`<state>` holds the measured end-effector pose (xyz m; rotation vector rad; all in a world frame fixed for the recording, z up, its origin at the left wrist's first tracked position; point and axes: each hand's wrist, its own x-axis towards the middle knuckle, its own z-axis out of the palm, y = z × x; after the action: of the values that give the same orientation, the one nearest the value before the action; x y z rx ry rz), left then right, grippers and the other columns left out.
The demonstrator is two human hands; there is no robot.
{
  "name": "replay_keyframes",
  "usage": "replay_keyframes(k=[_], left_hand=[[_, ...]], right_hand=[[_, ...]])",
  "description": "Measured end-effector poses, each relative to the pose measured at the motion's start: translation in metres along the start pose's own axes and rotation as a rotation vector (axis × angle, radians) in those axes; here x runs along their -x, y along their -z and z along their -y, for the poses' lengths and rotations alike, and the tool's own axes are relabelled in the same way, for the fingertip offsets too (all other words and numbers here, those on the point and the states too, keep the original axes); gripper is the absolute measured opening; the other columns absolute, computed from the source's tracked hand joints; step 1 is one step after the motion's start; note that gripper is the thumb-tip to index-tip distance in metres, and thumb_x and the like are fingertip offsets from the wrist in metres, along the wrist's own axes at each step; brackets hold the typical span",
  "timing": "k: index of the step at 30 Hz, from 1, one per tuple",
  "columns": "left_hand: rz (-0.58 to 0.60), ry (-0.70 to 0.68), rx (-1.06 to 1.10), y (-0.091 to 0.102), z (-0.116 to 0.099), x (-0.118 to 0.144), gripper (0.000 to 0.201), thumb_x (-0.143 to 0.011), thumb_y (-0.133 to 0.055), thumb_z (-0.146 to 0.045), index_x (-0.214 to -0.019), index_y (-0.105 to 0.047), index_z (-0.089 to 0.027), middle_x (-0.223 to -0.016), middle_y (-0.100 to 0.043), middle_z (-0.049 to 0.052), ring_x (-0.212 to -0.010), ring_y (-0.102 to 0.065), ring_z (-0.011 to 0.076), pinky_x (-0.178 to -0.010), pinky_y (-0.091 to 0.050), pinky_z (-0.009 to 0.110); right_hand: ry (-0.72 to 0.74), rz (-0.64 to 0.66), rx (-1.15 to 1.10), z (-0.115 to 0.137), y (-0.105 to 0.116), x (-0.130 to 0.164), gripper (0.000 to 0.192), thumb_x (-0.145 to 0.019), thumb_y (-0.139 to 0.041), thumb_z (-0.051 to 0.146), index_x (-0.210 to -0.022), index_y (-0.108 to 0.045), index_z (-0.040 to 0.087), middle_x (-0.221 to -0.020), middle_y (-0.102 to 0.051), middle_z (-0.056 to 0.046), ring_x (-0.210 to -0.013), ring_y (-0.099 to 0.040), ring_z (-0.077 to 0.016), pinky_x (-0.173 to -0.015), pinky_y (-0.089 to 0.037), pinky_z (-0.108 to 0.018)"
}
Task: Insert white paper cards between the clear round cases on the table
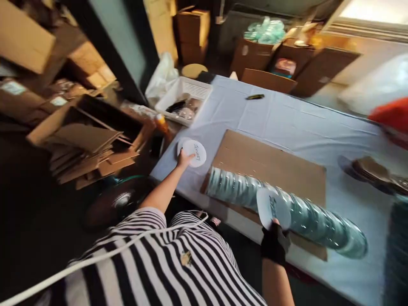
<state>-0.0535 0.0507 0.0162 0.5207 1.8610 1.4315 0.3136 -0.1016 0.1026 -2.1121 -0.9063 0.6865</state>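
Note:
At the table's left edge my bare left hand (184, 160) grips a round white printed disc (198, 155), its thumb on top. Another white disc edge (182, 144) shows just behind it. My right hand (276, 243), in a black fingerless glove, pinches a second white disc with dark lettering (269, 208). That disc is held in front of a long row of nested clear plastic round pieces (321, 219), overlapping it in view; whether they touch I cannot tell. The row lies on its side across a flat cardboard sheet (270, 157).
A white cloth covers the table (287, 119), with a dark cutter-like tool (255, 97) far back. A white basket (204, 91) stands at the left corner. Open cartons (255, 53) line the far side; cardboard scraps (95, 140) fill a box at left. Brown stacked pieces (372, 168) lie right.

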Motion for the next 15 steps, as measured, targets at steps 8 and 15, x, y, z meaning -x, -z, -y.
replay_keyframes(k=[8, 15], left_hand=[[-0.134, 0.076, -0.555, 0.051, 0.029, -0.06, 0.084, -0.068, -0.081, -0.023, -0.14, -0.04, -0.012, -0.135, -0.057, 0.02, -0.127, -0.055, 0.0304, -0.104, -0.044, 0.041], [-0.022, -0.283, -0.452, 0.012, 0.048, -0.019, 0.086, -0.075, -0.076, -0.022, -0.147, -0.031, -0.007, -0.158, -0.023, 0.028, -0.15, -0.015, 0.0326, -0.12, -0.013, 0.049]], right_hand=[[-0.173, 0.099, -0.134, -0.047, -0.023, -0.025, 0.062, -0.064, -0.064, 0.061, -0.108, -0.068, 0.017, -0.11, -0.068, -0.018, -0.08, -0.066, -0.0274, -0.056, -0.052, -0.036], [0.339, 0.348, 0.519, -0.01, -0.049, 0.014, 0.052, -0.083, -0.043, 0.05, -0.114, -0.067, 0.014, -0.091, -0.071, -0.017, -0.079, -0.066, -0.0279, -0.065, -0.046, -0.034]])
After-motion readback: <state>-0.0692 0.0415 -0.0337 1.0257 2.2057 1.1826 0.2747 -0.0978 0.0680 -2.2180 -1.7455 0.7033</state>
